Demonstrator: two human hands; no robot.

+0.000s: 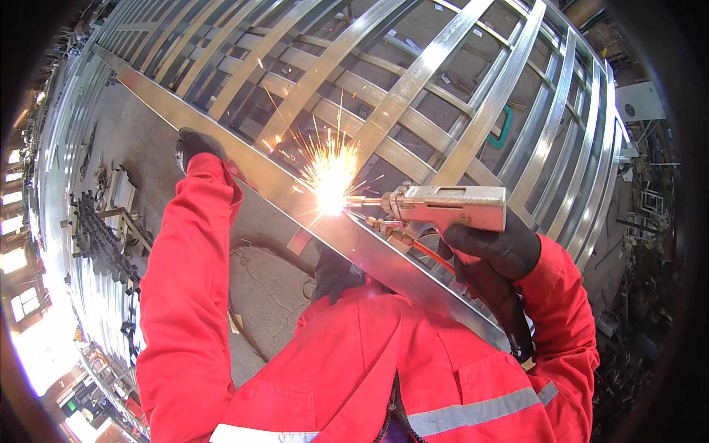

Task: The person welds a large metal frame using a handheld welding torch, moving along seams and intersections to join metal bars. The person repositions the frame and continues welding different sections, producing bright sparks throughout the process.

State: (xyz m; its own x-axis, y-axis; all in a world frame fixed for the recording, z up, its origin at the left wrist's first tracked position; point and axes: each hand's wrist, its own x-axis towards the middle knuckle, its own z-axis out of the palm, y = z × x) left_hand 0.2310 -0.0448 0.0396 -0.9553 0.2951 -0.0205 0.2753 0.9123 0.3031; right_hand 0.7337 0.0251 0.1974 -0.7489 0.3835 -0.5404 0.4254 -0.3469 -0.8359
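Note:
My right hand [496, 247], in a black glove, is closed round the handle of a pale, boxy handheld welding gun [454, 204]. The gun's nozzle points left at a silver metal beam [275, 177]. A blinding white glow with orange sparks [330, 193] bursts where the tip meets the beam and hides the exact contact spot. An orange hose [434, 255] runs below the gun. Farther left along the same beam, my gloved left hand [195, 147] is curled against its near edge, its fingertips mostly hidden.
Beyond the beam spreads a large frame of crossed metal tubes [399, 96], with a green loop-shaped thing [501, 127] among them. A cable [255, 325] lies on the concrete floor [277, 292]. Dark metal pieces [107, 240] are stacked at the left.

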